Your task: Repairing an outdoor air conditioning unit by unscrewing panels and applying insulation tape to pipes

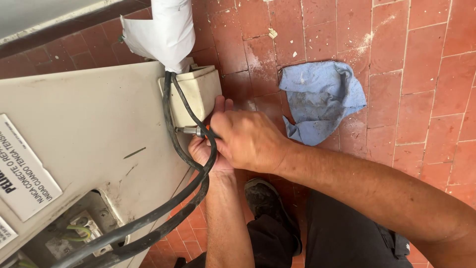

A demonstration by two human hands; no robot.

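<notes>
The right hand (248, 141) is closed around a screwdriver (191, 131), whose metal shaft points left into the side of a small cream box (198, 92) fixed to the edge of a large cream casing (84, 144). The left hand (206, 149) sits beneath and behind it, fingers curled up beside the box and against two black cables (173, 119) that run from the box down past the wrist; whether its grip truly clasps anything I cannot tell.

The step in hand looks like working a screw on the box's side. The next move would call for keeping the tip seated and square while the left hand steadies the box and holds the cables clear.

The screw itself and the tool's tip are hard to make out, and the handle is buried in the fist. A blue rag (320, 99) lies on the tiled floor (421, 74), well apart. White wrapping (166, 32) above the box is cut off at the top.
</notes>
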